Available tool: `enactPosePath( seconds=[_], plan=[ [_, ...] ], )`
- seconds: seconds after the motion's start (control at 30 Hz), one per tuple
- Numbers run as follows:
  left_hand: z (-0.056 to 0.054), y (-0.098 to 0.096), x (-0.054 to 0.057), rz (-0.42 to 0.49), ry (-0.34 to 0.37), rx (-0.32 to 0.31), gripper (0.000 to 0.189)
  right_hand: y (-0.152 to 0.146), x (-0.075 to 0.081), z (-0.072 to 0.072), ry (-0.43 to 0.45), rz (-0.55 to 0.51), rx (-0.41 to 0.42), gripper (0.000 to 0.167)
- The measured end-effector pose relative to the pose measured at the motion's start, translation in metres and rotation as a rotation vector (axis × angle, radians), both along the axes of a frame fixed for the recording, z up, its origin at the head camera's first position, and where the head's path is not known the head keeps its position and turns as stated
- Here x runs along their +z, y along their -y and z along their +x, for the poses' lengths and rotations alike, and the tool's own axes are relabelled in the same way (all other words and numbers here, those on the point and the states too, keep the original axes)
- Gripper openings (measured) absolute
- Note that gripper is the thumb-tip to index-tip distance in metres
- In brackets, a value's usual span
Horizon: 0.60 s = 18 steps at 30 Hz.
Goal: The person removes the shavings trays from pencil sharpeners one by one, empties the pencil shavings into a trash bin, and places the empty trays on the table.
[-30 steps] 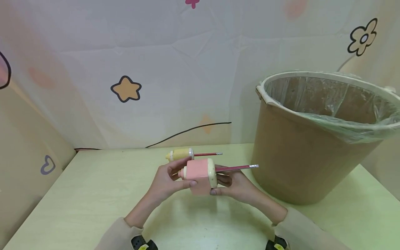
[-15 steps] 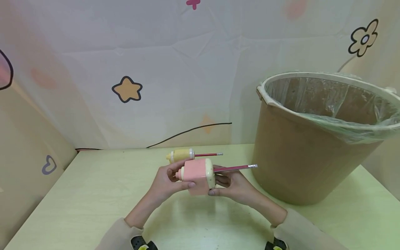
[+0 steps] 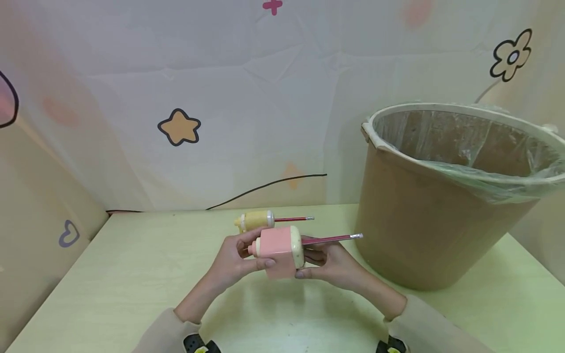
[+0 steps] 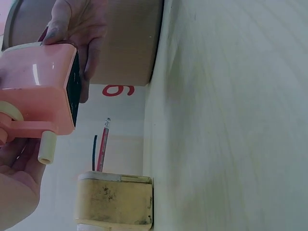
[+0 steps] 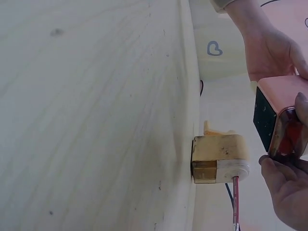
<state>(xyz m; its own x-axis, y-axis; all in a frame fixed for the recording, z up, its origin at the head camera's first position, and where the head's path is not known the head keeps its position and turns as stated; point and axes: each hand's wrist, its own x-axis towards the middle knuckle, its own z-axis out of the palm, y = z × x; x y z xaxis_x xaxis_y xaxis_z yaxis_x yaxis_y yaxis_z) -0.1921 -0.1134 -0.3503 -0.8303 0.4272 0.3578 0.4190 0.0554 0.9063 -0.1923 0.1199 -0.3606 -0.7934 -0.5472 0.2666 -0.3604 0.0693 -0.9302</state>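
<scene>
A pink crank pencil sharpener with a cream front is held above the table between both hands. My left hand grips its crank end, thumb along the near side. At the cream front, my right hand holds the sharpener with thumb and fingers. A red pencil with a silver end sticks out of that front toward the right. In the left wrist view a cream crank knob hangs off the pink body. The right wrist view shows the dark underside and the clear shavings drawer.
Behind the hands, a yellow pencil sharpener stands on the pale green table, a red pencil sticking out of it. A large brown bin with a clear liner stands at the right. A printed cloth hangs behind.
Both hands have shifted very slightly left with the pink sharpener and its pencil. Their grip looks the same, and the yellow sharpener has stayed in place.
</scene>
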Motion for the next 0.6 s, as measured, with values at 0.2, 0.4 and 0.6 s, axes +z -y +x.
enactPosePath(
  seconds=[0.2, 0.4, 0.6],
  plan=[
    [-0.0002, -0.0009, 0.0030, -0.016, -0.014, 0.000, 0.055, -0.0019, 0.0011, -0.0001, -0.005, 0.007, 0.002, 0.064],
    [0.0000, 0.0002, 0.0044, -0.046, -0.024, 0.003, 0.055, -0.0045, 0.0038, 0.0021, 0.003, 0.036, -0.012, 0.065],
    [-0.0002, 0.0003, 0.0042, -0.046, -0.022, 0.014, 0.054, -0.0062, 0.0050, 0.0023, 0.022, 0.031, -0.011, 0.064]
  ],
)
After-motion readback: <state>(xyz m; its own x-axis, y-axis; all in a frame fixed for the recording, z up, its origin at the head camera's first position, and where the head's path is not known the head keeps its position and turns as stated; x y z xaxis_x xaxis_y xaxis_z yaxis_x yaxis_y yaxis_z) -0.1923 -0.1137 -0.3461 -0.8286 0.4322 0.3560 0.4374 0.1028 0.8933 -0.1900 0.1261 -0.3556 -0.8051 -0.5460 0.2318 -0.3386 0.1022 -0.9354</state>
